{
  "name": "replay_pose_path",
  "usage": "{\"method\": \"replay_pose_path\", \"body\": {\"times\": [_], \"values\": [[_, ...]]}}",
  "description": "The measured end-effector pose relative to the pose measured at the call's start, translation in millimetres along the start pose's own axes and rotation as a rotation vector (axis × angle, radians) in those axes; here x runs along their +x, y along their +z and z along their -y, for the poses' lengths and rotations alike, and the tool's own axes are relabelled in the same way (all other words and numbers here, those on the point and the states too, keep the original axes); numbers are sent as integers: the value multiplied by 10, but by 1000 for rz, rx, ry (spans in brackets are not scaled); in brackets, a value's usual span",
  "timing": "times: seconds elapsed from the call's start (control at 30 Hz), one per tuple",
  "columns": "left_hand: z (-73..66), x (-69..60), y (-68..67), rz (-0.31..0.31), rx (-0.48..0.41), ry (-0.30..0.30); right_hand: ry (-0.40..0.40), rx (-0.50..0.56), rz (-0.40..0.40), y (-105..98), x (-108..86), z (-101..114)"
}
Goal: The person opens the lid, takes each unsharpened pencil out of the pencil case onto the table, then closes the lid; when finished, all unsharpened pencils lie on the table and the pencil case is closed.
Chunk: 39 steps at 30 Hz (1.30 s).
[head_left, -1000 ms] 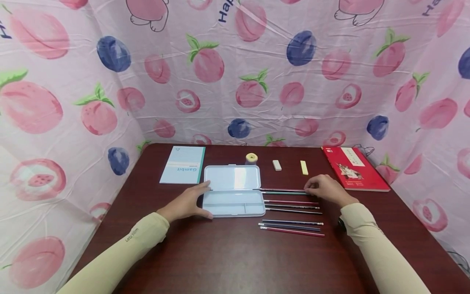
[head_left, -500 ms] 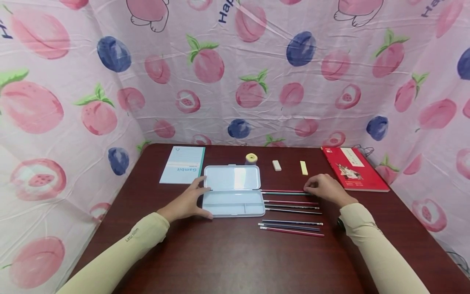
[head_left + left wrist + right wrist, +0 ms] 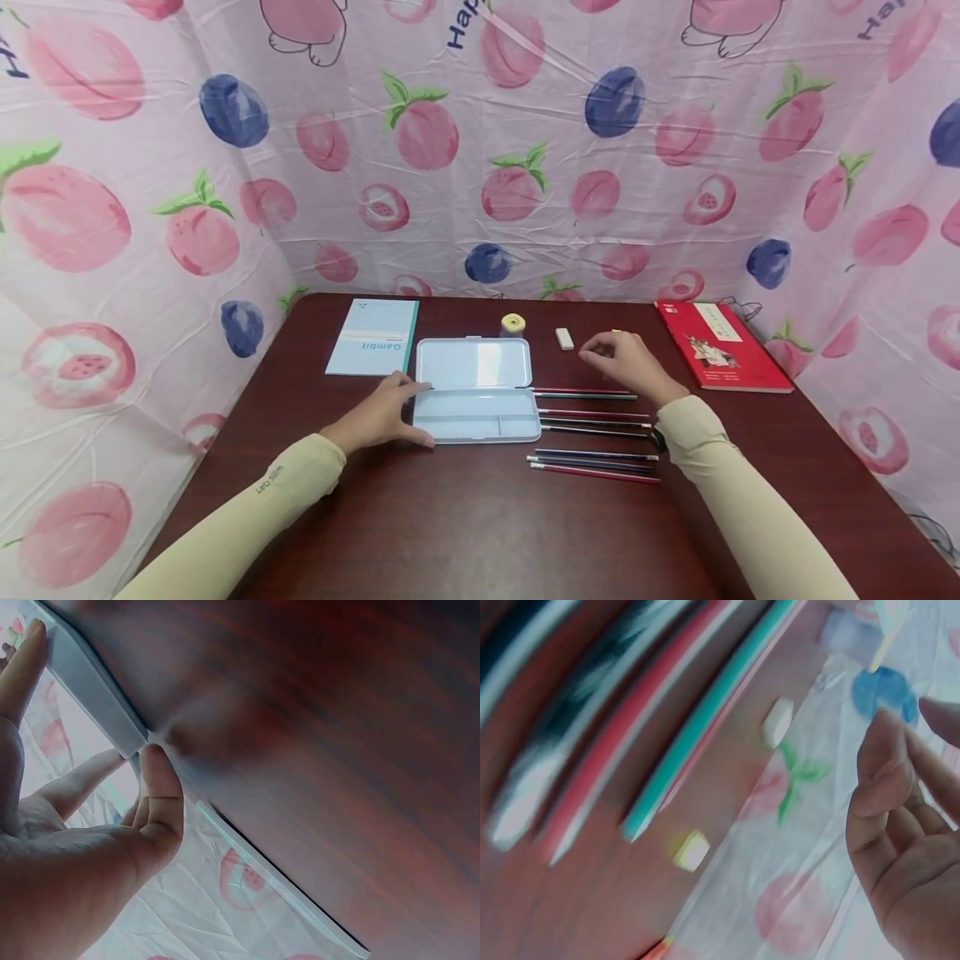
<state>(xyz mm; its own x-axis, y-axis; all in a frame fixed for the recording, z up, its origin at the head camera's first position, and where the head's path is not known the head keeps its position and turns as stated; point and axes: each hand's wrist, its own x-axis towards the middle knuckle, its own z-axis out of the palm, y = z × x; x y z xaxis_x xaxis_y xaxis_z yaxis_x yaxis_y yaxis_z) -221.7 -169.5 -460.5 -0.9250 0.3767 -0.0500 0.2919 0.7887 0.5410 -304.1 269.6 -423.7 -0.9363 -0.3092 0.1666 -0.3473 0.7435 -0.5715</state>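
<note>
A pale blue pencil case [image 3: 457,408] lies open and flat on the table, its compartments facing up. My left hand [image 3: 378,411] holds the case's left end, thumb at the front corner and fingers toward the hinge. In the left wrist view, the left hand [image 3: 82,825] touches the case's side [image 3: 94,682] with thumb and fingertips. Raised above the table, my right hand [image 3: 622,360] has loosely bent fingers with nothing between them. It is just right of a white eraser [image 3: 564,338] and mostly covers a yellow stick-shaped block [image 3: 617,332]. Several pencils [image 3: 592,412] lie right of the case.
Nearer the front lies another group of pencils [image 3: 592,467]. Behind the case stands a small round yellow-topped object [image 3: 513,323]. A Gambit notebook [image 3: 375,337] lies at the back left, and a red book [image 3: 723,346] at the back right. A fruit-print cloth [image 3: 480,225] surrounds the table.
My right hand has left the far ends of the back pencils and moved up and left toward the white eraser. The left hand stays at the case with a slight finger shift.
</note>
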Motion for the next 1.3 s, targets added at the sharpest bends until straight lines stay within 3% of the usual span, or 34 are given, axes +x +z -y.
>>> {"method": "replay_pose_path", "body": {"times": [0.2,0.5,0.73,0.9,1.17,1.3], "values": [[-5,13,2,19,5,7,84,93,39,111,204,269],[-46,35,11,6,-48,0,157,225,171,309,371,398],[-40,40,5,-15,-69,-27,113,374,157,358,374,488],[-10,27,-7,-22,-75,-32,117,344,129,366,398,592],[11,23,20,-16,-71,-34,153,301,237,475,416,656],[13,18,17,-29,-69,-36,146,326,192,500,399,668]]}}
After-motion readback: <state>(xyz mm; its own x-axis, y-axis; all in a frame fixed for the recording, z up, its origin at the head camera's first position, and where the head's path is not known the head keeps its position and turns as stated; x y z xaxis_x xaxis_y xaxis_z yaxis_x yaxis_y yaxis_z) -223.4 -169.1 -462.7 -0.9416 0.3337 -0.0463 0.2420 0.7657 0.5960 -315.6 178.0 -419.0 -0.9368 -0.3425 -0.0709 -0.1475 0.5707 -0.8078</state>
